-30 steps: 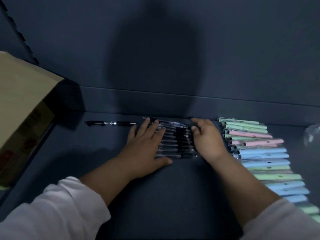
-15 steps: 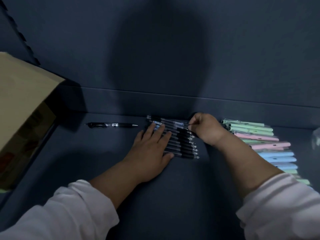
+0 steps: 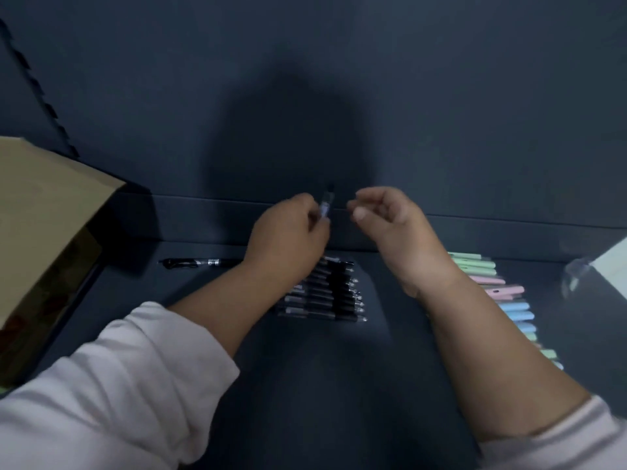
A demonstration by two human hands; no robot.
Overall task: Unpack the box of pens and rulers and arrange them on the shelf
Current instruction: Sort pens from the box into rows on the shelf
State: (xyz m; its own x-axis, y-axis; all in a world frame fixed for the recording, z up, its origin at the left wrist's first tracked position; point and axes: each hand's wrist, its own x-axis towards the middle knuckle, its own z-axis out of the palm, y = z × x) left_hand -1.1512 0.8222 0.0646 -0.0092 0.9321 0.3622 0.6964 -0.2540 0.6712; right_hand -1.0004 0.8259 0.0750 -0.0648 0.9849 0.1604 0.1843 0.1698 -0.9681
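**Left hand (image 3: pixel 288 234) grips one pen (image 3: pixel 326 204) above the shelf (image 3: pixel 339 385); right hand (image 3: pixel 393 228) loose beside it**

At 9 o'clock a cardboard box (image 3: pixel 47 225) stands on the dark shelf with its flap open. Just right of it, a single black pen (image 3: pixel 200 262) lies flat, pointing toward 3 o'clock. The left arm, in a white sleeve (image 3: pixel 118 385), reaches from 7 o'clock toward the centre, and the hand hangs above the shelf. Its fingers (image 3: pixel 300 206) curl round the held pen, which stands nearly upright with its dark end toward 12 o'clock. Below the hand, a row of black pens (image 3: pixel 329 295) lies side by side on the shelf, partly hidden by the wrist. The right arm comes in from 5 o'clock. Its hand is level with the left and near the held pen without touching it, with fingers loosely curled, thumb close to forefinger and nothing between them. At 3 o'clock, pastel pens (image 3: pixel 505 300) in green, pink and blue lie in a row behind the right forearm.
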